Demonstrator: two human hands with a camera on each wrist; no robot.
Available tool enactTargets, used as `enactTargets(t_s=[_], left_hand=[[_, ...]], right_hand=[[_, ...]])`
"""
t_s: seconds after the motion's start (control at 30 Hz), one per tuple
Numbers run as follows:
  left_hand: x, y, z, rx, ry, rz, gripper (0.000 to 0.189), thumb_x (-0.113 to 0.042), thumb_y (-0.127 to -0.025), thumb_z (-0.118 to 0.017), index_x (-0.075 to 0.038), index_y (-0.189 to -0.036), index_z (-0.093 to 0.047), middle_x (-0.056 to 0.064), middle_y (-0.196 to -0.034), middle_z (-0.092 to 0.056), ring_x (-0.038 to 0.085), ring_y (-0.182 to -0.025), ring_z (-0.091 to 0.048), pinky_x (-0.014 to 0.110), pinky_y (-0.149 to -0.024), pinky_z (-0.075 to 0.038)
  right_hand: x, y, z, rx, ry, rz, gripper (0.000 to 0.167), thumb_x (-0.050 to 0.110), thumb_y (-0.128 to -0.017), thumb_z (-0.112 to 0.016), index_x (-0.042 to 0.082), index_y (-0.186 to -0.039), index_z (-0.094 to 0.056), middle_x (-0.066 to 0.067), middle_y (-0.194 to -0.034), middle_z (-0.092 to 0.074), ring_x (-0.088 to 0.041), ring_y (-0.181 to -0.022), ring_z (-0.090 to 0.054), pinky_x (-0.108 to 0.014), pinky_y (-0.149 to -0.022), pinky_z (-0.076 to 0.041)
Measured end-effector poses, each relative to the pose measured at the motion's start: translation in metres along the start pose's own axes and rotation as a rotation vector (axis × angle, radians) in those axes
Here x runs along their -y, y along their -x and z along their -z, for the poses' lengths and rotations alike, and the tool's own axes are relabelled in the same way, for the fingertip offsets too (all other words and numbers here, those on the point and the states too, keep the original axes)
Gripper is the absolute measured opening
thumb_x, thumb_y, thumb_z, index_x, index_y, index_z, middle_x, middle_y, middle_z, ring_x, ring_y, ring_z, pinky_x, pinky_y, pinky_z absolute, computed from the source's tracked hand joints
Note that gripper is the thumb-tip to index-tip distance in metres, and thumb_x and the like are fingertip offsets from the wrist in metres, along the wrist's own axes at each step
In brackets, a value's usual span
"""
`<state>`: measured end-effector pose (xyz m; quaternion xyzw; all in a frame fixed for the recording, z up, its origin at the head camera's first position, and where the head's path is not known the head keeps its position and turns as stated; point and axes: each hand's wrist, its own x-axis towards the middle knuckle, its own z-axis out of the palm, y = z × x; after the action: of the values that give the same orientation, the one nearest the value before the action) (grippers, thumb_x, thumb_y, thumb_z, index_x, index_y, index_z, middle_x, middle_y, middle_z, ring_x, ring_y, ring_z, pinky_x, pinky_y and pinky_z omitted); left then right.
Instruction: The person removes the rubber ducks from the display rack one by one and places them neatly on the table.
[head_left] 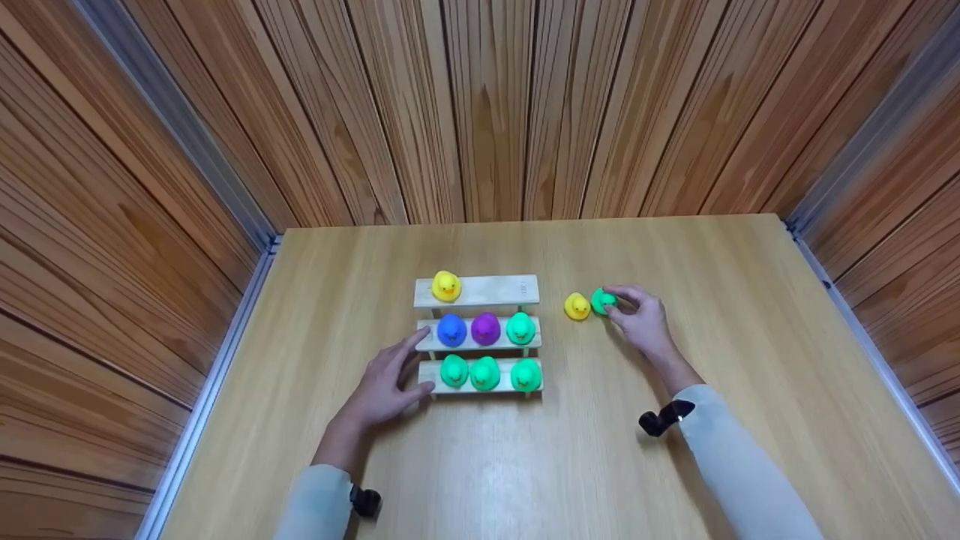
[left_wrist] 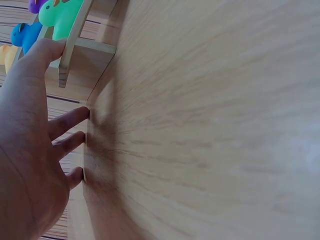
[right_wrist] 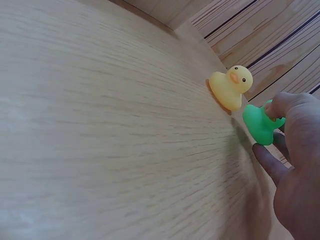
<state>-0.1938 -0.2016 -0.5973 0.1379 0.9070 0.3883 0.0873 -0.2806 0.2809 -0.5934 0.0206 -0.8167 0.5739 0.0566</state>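
Observation:
My right hand point(head_left: 645, 321) pinches a green rubber duck point(right_wrist: 256, 124) between thumb and fingers, close over the table. Beside that duck, on its left, a yellow rubber duck point(head_left: 577, 307) sits on the table. A three-step wooden rack point(head_left: 491, 290) stands left of them. My left hand point(head_left: 381, 388) is at the rack's left end, fingers spread, with the thumb point(left_wrist: 47, 49) touching the lowest step's end. On the rack's top step is one yellow duck point(head_left: 446, 286); the middle step bears blue point(head_left: 451, 330), purple point(head_left: 485, 328) and green point(head_left: 520, 328) ducks. Three green ducks point(head_left: 485, 374) line the lowest step.
The wooden table point(head_left: 480, 480) runs back to a plank-patterned wall point(head_left: 487, 112). Similar walls with grey metal edging point(head_left: 214, 382) stand at both sides. A small black device point(head_left: 666, 418) sits at each wrist.

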Motion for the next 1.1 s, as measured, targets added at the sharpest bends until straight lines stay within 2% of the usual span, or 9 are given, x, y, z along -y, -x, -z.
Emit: enactTargets(t_s=[0.13,0.33,0.5,0.57,0.63,0.77,0.83,0.97,1.1], left_hand=[[-0.0003,-0.0004,0.0002,0.003,0.006,-0.001,0.092,-0.052,-0.102,-0.078,-0.057,-0.175,-0.023,-0.001,-0.186,-0.037,0.039,-0.17,-0.038,0.073,-0.137,-0.028],[-0.0004,-0.0007,0.0,0.001,0.005,0.003,0.093,-0.052,-0.101,-0.079,-0.058,-0.175,-0.022,-0.001,-0.186,-0.037,0.039,-0.17,-0.038,0.073,-0.138,-0.027],[-0.0008,-0.0002,-0.0003,0.0,0.004,0.005,0.092,-0.054,-0.102,-0.078,-0.059,-0.175,-0.021,-0.001,-0.186,-0.037,0.038,-0.17,-0.037,0.074,-0.137,-0.026],[-0.0008,0.0002,-0.0004,-0.001,0.004,0.009,0.092,-0.054,-0.102,-0.078,-0.059,-0.175,-0.022,-0.002,-0.186,-0.037,0.038,-0.17,-0.037,0.074,-0.138,-0.026],[-0.0006,0.0004,-0.0005,-0.002,0.004,0.009,0.092,-0.053,-0.102,-0.078,-0.058,-0.175,-0.022,-0.002,-0.186,-0.037,0.038,-0.17,-0.037,0.074,-0.137,-0.026],[-0.0006,0.0002,-0.0015,-0.007,-0.003,0.013,0.091,-0.054,-0.102,-0.077,-0.054,-0.176,-0.025,0.0,-0.185,-0.039,0.039,-0.169,-0.038,0.075,-0.136,-0.028],[-0.0001,-0.0003,-0.002,-0.01,-0.009,0.013,0.091,-0.054,-0.102,-0.077,-0.052,-0.176,-0.026,0.001,-0.185,-0.04,0.04,-0.169,-0.039,0.075,-0.136,-0.028],[0.001,-0.0007,-0.0021,-0.011,-0.016,0.011,0.091,-0.053,-0.102,-0.078,-0.051,-0.176,-0.026,0.0,-0.185,-0.04,0.039,-0.168,-0.04,0.074,-0.136,-0.028],[0.001,-0.0001,-0.0018,-0.008,-0.012,0.014,0.091,-0.052,-0.102,-0.078,-0.053,-0.176,-0.025,0.0,-0.185,-0.039,0.039,-0.169,-0.04,0.074,-0.136,-0.029]], right_hand=[[-0.0021,0.0003,-0.0022,-0.006,0.018,0.013,0.037,-0.009,-0.103,-0.073,-0.008,-0.14,-0.073,-0.033,-0.139,-0.066,-0.047,-0.146,-0.065,-0.006,-0.104,-0.053],[-0.0042,0.0017,-0.0025,-0.008,0.066,0.026,0.035,-0.005,-0.105,-0.074,-0.006,-0.14,-0.074,-0.03,-0.141,-0.069,-0.042,-0.138,-0.069,-0.009,-0.107,-0.054],[-0.0063,0.0027,-0.0013,0.005,0.044,0.019,0.036,-0.005,-0.105,-0.074,-0.007,-0.141,-0.072,-0.03,-0.145,-0.07,-0.042,-0.142,-0.068,-0.032,-0.121,-0.055],[-0.0068,0.0026,-0.0012,0.008,0.032,0.028,0.037,-0.006,-0.104,-0.074,-0.009,-0.141,-0.071,-0.032,-0.146,-0.069,-0.044,-0.144,-0.067,-0.038,-0.123,-0.054],[-0.0064,0.0029,-0.0014,0.008,0.031,0.035,0.038,-0.006,-0.104,-0.074,-0.009,-0.142,-0.07,-0.033,-0.146,-0.069,-0.045,-0.145,-0.066,-0.032,-0.121,-0.055],[-0.0065,0.0035,-0.0023,-0.001,0.009,0.031,0.038,-0.007,-0.104,-0.074,-0.01,-0.141,-0.07,-0.034,-0.145,-0.071,-0.045,-0.142,-0.068,-0.009,-0.108,-0.053],[-0.0069,0.0038,-0.0027,-0.006,-0.004,0.026,0.038,-0.007,-0.103,-0.075,-0.01,-0.141,-0.071,-0.033,-0.145,-0.072,-0.042,-0.14,-0.069,-0.005,-0.103,-0.052],[-0.0066,0.0041,-0.0017,-0.006,0.0,0.025,0.039,-0.005,-0.102,-0.077,-0.01,-0.141,-0.071,-0.033,-0.144,-0.072,-0.041,-0.137,-0.07,-0.009,-0.103,-0.055],[-0.0019,0.003,0.0024,0.021,0.002,0.009,0.04,-0.004,-0.104,-0.075,-0.009,-0.144,-0.069,-0.034,-0.149,-0.069,-0.046,-0.145,-0.066,-0.028,-0.118,-0.058]])
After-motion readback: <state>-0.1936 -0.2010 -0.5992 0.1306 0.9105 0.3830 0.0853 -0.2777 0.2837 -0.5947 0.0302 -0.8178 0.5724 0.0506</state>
